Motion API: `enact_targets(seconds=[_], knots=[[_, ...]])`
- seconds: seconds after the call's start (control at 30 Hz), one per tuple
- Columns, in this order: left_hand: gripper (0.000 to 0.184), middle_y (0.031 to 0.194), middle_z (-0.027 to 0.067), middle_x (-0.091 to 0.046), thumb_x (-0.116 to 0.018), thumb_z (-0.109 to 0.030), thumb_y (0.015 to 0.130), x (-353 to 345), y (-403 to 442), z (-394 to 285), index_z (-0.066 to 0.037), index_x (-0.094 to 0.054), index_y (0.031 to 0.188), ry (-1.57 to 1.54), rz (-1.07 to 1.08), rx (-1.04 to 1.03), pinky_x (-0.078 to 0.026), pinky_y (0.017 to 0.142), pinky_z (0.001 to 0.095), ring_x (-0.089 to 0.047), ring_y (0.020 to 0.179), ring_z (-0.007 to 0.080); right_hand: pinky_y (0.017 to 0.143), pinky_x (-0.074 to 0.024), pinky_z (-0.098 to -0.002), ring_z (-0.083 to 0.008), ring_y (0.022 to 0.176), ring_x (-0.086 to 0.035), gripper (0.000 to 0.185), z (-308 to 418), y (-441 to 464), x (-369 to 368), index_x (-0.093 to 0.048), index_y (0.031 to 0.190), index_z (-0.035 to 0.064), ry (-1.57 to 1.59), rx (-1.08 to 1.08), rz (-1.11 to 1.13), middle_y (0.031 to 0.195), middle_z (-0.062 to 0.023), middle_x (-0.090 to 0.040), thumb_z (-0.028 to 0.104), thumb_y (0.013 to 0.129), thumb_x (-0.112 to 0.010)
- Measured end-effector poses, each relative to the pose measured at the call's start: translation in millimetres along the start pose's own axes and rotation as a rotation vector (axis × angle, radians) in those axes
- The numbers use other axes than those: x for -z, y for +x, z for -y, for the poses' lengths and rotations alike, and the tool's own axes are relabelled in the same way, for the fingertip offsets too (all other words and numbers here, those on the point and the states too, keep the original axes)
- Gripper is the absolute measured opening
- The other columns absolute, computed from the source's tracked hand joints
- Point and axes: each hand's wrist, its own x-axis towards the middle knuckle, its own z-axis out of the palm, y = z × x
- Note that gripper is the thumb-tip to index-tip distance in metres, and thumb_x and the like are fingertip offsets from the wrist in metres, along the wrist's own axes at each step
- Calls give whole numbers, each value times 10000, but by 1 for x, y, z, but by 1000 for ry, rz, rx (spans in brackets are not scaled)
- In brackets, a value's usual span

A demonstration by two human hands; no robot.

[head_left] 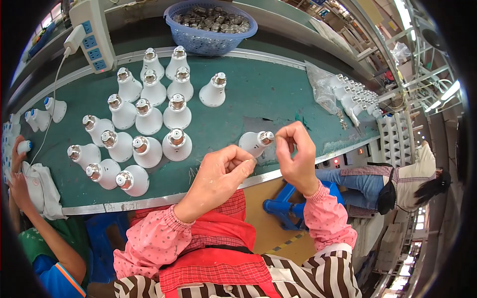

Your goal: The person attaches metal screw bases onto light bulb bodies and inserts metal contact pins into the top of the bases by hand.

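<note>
Head view: two hands with pinched fingers flank a single white bulb at the near side of a green bench.
The bulb (pixel 254 143) sits between the hands, its silver cap leaning toward the right hand (pixel 299 156), whose thumb and forefinger close together just beside that cap; the left hand (pixel 214 178) has thumb and fingers drawn together near the bulb's base, and whether either pinch holds something small, or touches the bulb, I cannot tell. To the left, a cluster of capped bulbs (pixel 148 119) stands on the green bench (pixel 238 109), with one more bulb (pixel 213 90) apart from it; beyond the bench's far edge is a blue basket (pixel 211 43) of metal caps (pixel 211 20).
</note>
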Motion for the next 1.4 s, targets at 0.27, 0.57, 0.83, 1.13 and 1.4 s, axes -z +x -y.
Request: enact_targets(seconds=[0.27,0.57,0.83,1.13,1.4], knots=[[181,926,39,-707,-667,-135,1023,3,-6,3,34,-688,1084,9,-6,-15,-518,725,250,-631,827,77,595,-513,-326,-204,669,-619,134,-11,5,1,-589,942,-2,-80,27,59,853,-96,-574,-88,858,-648],[462,1247,155,-643,-735,-58,896,-27,17,0,-19,-598,1335,599,-283,-414,-559,763,347,-698,862,251,601,-496,-414,-331,701,-602,196,-8,22,10,-565,951,23,-261,203,214,865,-125,-548,-72,812,-668],[403,1171,115,-655,-720,-88,889,-40,53,27,-83,-587,1269,631,-291,-469,-571,715,487,-709,917,398,637,-508,-445,-369,731,-601,178,-8,23,14,-545,946,13,-232,135,286,893,-151,-541,-56,829,-660],[332,1107,113,-670,-726,-85,882,-38,55,27,-75,-626,1198,618,-306,-490,-565,716,473,-708,881,389,737,-524,-460,-387,892,-580,230,2,35,19,-516,947,-9,-373,263,445,930,-177,-509,-60,771,-655],[334,1082,109,-671,-744,-96,878,-38,56,29,-76,-635,1193,617,-323,-496,-564,706,462,-715,855,374,719,-533,-422,-381,851,-589,193,-1,24,15,-552,973,-23,-398,297,329,920,-177,-519,-71,815,-653]])
